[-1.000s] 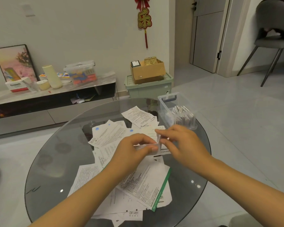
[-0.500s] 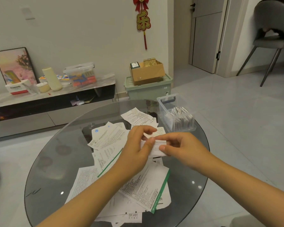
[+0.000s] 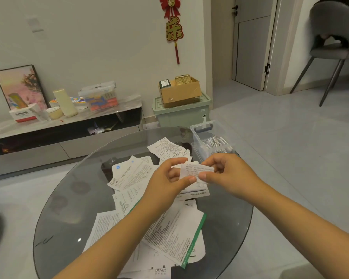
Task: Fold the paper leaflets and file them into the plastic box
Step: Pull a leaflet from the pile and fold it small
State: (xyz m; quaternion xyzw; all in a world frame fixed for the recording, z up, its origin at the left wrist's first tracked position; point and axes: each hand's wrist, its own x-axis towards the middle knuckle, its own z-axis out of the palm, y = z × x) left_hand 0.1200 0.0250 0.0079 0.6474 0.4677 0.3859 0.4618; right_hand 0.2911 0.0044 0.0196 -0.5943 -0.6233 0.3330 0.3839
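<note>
1. Head view cuts off the near rim of the round smoked-glass table (image 3: 69, 208); print on the small folded white paper leaflet (image 3: 196, 172) is too small to read, and the left hand (image 3: 169, 178) hides its left end.
2. Both hands pinch the leaflet: left thumb and forefinger at its left edge, right hand (image 3: 228, 174) with thumb below and curled fingers above the right end.
3. Compared with half a second ago, the leaflet sits a little higher and looks more compactly folded.
4. Its long axis runs left to right, printed face toward the camera, held above the loose white leaflets (image 3: 169, 234), near the clear plastic box (image 3: 207, 135) holding folded ones.
</note>
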